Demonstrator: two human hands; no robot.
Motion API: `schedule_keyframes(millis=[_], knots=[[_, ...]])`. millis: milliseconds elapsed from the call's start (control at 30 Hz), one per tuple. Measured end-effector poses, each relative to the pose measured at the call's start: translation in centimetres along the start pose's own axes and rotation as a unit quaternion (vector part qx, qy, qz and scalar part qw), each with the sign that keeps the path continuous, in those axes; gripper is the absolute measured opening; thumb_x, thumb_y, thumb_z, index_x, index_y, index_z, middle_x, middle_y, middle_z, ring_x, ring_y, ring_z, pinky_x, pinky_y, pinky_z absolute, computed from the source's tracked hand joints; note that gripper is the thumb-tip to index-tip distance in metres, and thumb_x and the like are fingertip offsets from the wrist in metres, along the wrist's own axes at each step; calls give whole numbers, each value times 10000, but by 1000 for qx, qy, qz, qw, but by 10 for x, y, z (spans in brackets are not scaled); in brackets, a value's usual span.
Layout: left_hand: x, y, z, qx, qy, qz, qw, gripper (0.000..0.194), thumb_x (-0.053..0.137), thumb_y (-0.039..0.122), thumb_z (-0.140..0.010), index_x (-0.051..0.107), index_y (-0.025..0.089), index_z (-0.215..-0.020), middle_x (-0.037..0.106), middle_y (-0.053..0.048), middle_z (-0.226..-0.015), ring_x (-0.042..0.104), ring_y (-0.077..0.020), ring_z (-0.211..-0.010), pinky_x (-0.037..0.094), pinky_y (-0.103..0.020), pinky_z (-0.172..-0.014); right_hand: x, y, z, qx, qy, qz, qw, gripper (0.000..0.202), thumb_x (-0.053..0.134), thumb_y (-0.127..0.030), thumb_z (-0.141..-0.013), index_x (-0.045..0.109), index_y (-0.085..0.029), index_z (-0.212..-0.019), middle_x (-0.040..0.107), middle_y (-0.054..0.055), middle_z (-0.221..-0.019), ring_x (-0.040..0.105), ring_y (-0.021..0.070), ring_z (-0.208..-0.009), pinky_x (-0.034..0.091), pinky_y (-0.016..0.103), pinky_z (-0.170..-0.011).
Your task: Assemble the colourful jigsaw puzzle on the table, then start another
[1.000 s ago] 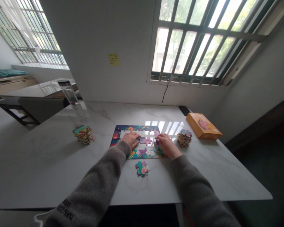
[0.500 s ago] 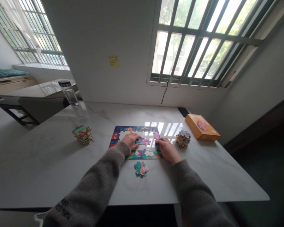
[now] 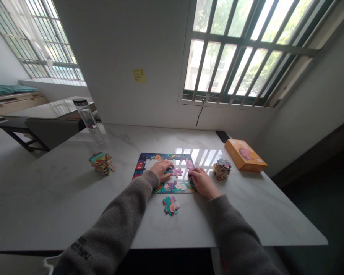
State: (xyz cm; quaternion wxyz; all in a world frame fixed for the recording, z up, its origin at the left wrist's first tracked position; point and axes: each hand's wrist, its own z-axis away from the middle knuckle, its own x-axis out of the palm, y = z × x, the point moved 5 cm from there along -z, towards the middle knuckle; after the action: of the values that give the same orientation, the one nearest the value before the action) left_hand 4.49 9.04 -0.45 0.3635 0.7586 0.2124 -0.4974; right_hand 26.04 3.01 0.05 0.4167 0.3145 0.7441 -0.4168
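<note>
A jigsaw puzzle (image 3: 163,156) lies on the table, its colourful border joined around a pale inside. Within it, my left hand (image 3: 161,170) has its thumb and fingers closed on the edges of a teal puzzle piece, mostly hidden under them. Joined to its right is a pink-purple puzzle piece (image 3: 177,172). At the right border, my right hand (image 3: 202,181) bends its fingers against a purple edge piece (image 3: 190,165), gripping the frame there; the fingertips cover part of it. Just below the puzzle lies a small group of loose teal and pink pieces (image 3: 171,205).
Stacks of puzzle pieces stand to the left (image 3: 101,164) and to the right (image 3: 222,169). An orange box (image 3: 245,154) and a black phone (image 3: 223,136) lie at the back right. A clear bottle (image 3: 86,114) stands at the back left.
My left fingers have drawn in from lying over the inner pieces to a curled grip, uncovering more of the pink-purple piece. My right hand stays at the right border, almost unmoved.
</note>
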Motion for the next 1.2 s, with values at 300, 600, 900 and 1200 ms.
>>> schedule_keyframes(millis=[300, 600, 900, 1200], knots=[[7, 9, -28, 22, -65, -61, 996, 266, 704, 260, -793, 702, 195, -1051, 694, -81, -1073, 601, -260, -1023, 474, -355, -932, -1, -1, 0, 4, 1, 16, 1000, 236, 523, -134, -950, 718, -195, -1069, 658, 85, -1057, 548, 224, -1008, 466, 328, -906], [2, 5, -39, 28, -13, -105, 994, 218, 713, 366, -799, 702, 224, -964, 692, -70, -1061, 580, -280, -1039, 430, -404, -925, 0, 0, 0, -1, 2, 21, 1000, 227, 516, -171, -971, 701, -194, -1100, 642, 86, -1063, 533, 226, -1012, 459, 335, -913], [6, 5, -71, 19, 1, -76, 997, 234, 732, 355, -794, 710, 218, -981, 703, -77, -1057, 583, -272, -1033, 435, -402, -945, -2, -2, 0, -9, 5, 13, 1000, 229, 502, -179, -978, 690, -198, -1108, 627, 92, -1048, 533, 226, -1017, 464, 339, -929], [18, 5, -80, 15, -13, -86, 996, 261, 666, 337, -852, 735, 263, -1092, 693, -77, -1129, 560, -287, -1099, 402, -436, -971, -2, -2, 0, -8, 4, 17, 1000, 235, 510, -168, -968, 690, -198, -1115, 627, 93, -1055, 532, 230, -1022, 460, 346, -939]])
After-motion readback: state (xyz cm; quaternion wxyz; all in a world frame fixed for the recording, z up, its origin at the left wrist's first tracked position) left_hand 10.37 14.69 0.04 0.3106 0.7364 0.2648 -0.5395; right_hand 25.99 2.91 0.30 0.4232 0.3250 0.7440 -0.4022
